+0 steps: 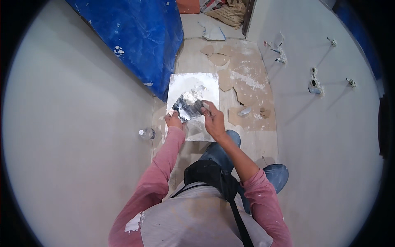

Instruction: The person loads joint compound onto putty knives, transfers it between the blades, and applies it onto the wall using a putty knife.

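Observation:
A white, rectangular board [193,82] lies in front of me, smeared with pale and grey paste [193,94]. Over it is a flat metal blade [187,109], dark and shiny with smears. My left hand [174,119] grips the blade's left side near the board's left part. My right hand [214,121] pinches the other side, its thumb and fingers at a greyish, slightly blurred edge; whether this is a second scraper I cannot tell.
Walls [82,156] flank me. A blue tarp [135,41] hangs at upper left, and a plastic bottle [147,133] stands below it. Torn cardboard [247,94] covers the floor ahead, with sacks [228,14] beyond. Pipe stubs [314,86] protrude from the right wall. My legs [273,177] are below.

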{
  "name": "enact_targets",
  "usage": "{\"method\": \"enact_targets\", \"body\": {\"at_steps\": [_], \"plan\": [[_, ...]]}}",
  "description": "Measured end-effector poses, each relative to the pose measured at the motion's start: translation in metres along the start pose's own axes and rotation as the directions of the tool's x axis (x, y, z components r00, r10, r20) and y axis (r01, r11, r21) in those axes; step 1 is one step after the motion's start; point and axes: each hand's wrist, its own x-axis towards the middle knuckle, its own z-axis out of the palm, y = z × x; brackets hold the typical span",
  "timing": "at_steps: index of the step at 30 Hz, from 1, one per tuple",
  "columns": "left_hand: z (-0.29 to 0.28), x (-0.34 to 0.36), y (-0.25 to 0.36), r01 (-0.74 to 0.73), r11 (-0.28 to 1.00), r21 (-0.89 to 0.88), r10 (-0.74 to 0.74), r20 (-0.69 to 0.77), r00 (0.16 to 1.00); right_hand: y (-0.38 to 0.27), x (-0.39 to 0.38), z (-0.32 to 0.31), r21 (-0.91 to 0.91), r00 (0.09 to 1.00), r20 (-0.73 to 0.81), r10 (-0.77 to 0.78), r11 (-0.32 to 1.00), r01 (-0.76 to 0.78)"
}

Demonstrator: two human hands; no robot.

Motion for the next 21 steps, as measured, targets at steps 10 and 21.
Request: {"method": "enact_targets", "body": {"at_steps": [10,21], "plan": [[0.019,-0.013,0.032,0.071,0.985,-0.156,-0.06,0.074,0.995,0.016,-0.008,-0.012,-0.214,0.932,-0.014,-0.362,0.912,0.351],[0.022,-0.027,0.021,-0.119,0.992,-0.034,0.122,0.084,0.989,-0.02,0.004,0.002,0.385,0.983,-0.173,0.07,0.923,0.002]]}}
